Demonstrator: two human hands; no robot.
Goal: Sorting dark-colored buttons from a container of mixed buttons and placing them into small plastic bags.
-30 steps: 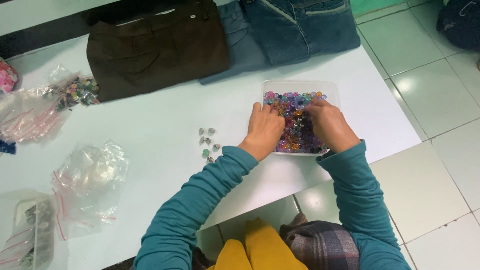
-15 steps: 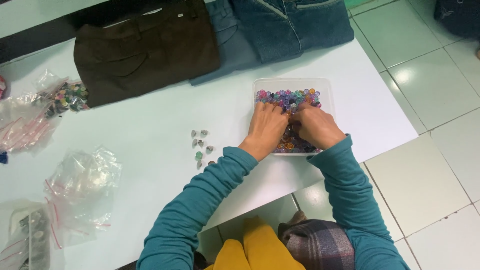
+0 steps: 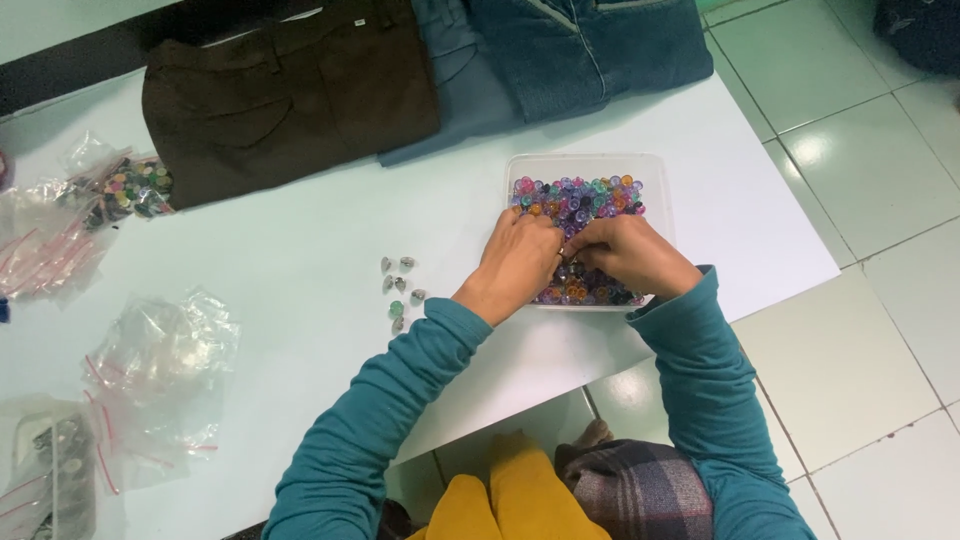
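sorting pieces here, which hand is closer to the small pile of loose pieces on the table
Left. The left hand is in the bead tray, just right of the loose pieces. The right hand is farther right, beyond the left hand.

Multicolour beads (image 3: 580, 200), clear tray (image 3: 590, 162); brown (image 3: 290, 95) & blue trousers (image 3: 590, 45); teal sleeves (image 3: 400, 400).

Glossy translucent multicoloured plastic beads (image 3: 578, 200) fill the clear plastic tray (image 3: 590, 163), frame centre. Upper left: matt brown cloth trousers (image 3: 290, 95). Left: crinkled clear plastic bags (image 3: 160, 365).

Hands (image 3: 575, 262) hide many beads (image 3: 580, 198) (fingertips unseen).
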